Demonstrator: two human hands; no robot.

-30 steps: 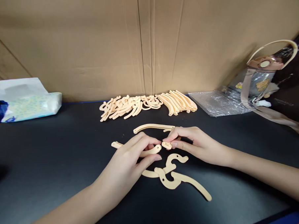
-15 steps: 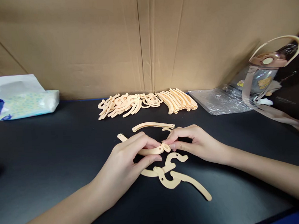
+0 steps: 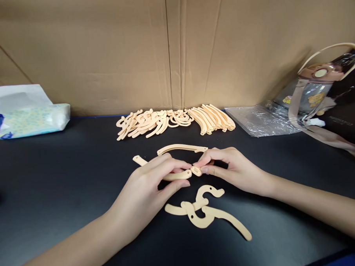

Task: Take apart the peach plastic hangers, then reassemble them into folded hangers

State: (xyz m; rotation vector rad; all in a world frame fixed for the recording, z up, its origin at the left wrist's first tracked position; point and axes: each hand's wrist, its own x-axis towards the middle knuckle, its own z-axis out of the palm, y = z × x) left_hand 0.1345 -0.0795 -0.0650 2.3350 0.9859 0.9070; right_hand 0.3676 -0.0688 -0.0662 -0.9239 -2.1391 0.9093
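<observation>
My left hand (image 3: 146,189) is closed on a curved beige hanger arm (image 3: 177,175) with a hole at its end; the arm's far end sticks out beyond my knuckles. Fingertips of my right hand (image 3: 238,169) pinch a small beige hanger hook (image 3: 196,171), seen nearly end-on and mostly hidden. The hook touches or almost touches the arm's holed end. Just behind my hands lies another hanger arm (image 3: 181,147). Nearer to me, two flat hooks, one of them a curved hook (image 3: 202,222), overlap with two hanger arms, including a long arm (image 3: 232,220).
Along the back of the black table (image 3: 88,184) lie a heap of hooks and arms (image 3: 147,122) and a row of arms (image 3: 213,119). A tissue pack (image 3: 32,119) is at left. Clear plastic bags (image 3: 257,119) and a strapped bottle (image 3: 311,92) stand right, before a cardboard wall (image 3: 103,54).
Both hands have shifted slightly left and up with the arm and hook, keeping their holds. The loose hooks and arms in front show more fully.
</observation>
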